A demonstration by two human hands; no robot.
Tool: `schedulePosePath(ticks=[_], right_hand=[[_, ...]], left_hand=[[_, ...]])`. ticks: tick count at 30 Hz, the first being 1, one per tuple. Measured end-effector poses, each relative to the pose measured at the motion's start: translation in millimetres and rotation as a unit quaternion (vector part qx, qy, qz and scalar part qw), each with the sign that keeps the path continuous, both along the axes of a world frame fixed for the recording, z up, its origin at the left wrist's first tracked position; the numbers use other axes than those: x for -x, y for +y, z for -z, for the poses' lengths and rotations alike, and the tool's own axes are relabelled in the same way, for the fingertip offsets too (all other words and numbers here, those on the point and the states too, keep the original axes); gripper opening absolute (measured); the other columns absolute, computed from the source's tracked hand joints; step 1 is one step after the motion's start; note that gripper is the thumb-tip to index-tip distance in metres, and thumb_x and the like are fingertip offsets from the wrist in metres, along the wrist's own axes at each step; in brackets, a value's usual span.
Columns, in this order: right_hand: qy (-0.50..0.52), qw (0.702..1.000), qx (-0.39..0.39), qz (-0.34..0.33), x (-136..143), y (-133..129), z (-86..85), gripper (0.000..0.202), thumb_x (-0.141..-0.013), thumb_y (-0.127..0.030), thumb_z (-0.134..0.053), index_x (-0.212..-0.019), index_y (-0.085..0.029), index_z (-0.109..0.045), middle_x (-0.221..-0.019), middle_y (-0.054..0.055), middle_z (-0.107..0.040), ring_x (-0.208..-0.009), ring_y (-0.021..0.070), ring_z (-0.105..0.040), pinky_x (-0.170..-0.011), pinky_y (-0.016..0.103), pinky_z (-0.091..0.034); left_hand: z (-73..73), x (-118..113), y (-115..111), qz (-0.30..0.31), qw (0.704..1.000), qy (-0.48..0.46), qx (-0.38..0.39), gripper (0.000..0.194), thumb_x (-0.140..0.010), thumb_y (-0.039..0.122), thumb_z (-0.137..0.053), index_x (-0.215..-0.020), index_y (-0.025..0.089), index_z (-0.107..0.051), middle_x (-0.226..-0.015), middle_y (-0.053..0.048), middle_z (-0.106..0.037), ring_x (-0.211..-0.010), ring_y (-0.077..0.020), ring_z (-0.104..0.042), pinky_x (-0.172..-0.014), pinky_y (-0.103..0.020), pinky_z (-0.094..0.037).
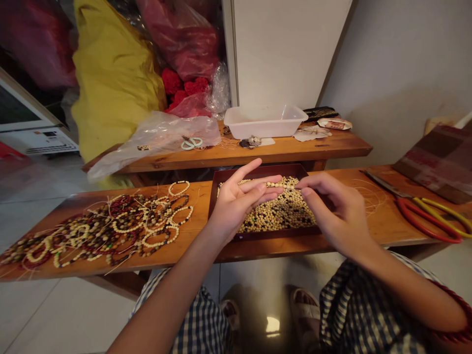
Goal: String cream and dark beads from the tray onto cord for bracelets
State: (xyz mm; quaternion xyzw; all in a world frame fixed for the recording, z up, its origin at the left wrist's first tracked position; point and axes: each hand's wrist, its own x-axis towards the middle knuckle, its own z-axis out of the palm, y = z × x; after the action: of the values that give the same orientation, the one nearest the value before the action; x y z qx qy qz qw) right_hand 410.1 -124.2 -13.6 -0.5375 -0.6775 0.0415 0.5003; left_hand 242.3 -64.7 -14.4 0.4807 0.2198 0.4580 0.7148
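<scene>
A short strand of pale beads [275, 185] stretches between my hands above a dark red tray [261, 173] of loose beads. My left hand [238, 196] supports one end, thumb against the fingers and index finger stretched out. At the other end, my right hand [332, 204] pinches with thumb and index finger; the thread itself is too fine to make out. Below the strand, cream beads [273, 216] mixed with dark brown ones fill the tray. Left of it lies a pile of bead bracelets [121, 223] with loose thread ends.
Red-and-yellow-handled scissors [429, 211] lie on the wooden bench [381, 216] at right, near a brown package [438, 162]. On the rear bench are a white plastic tub [263, 123], pale-handled scissors [191, 143] and a clear plastic bag [158, 132]. A yellow bag [114, 78] stands behind.
</scene>
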Motion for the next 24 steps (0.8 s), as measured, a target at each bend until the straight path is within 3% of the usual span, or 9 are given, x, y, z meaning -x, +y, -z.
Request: schedulePosePath(ticks=[12,20,24], right_hand=[[-0.037,0.999,-0.029,0.013,-1.5,-0.7,-0.5,0.009,-0.082,-0.016,-0.052,-0.082,-0.022,-0.059,-0.070,-0.001,-0.064,-0.058,0.0119,-0.056,-0.054,0.025,-0.041],[-0.143,0.984,-0.107,-0.014,-7.0,-0.7,1.5,0.017,-0.080,-0.010,-0.053,-0.089,-0.022,-0.059,-0.075,0.000,-0.066,-0.058,0.0120,-0.057,-0.057,0.026,-0.042],[-0.093,0.995,-0.041,-0.022,-5.9,1.3,2.6,0.011,-0.083,-0.013,-0.051,-0.089,-0.021,-0.056,-0.074,0.000,-0.062,-0.061,0.0118,-0.056,-0.058,0.025,-0.041]], left_hand=[[1.0,1.1,0.7,0.002,1.000,-0.004,0.004,0.063,-0.078,0.011,-0.064,-0.136,0.014,-0.039,-0.104,-0.012,-0.071,-0.087,-0.0162,-0.069,-0.084,-0.025,-0.053],[3.3,5.6,3.0,0.007,0.997,0.049,-0.063,0.066,-0.075,0.019,-0.069,-0.134,0.016,-0.041,-0.100,-0.013,-0.072,-0.081,-0.0193,-0.070,-0.077,-0.029,-0.055],[-0.8,6.7,1.2,-0.003,0.996,0.056,-0.066,0.065,-0.074,0.018,-0.070,-0.133,0.017,-0.043,-0.097,-0.011,-0.072,-0.080,-0.0187,-0.070,-0.077,-0.028,-0.055]])
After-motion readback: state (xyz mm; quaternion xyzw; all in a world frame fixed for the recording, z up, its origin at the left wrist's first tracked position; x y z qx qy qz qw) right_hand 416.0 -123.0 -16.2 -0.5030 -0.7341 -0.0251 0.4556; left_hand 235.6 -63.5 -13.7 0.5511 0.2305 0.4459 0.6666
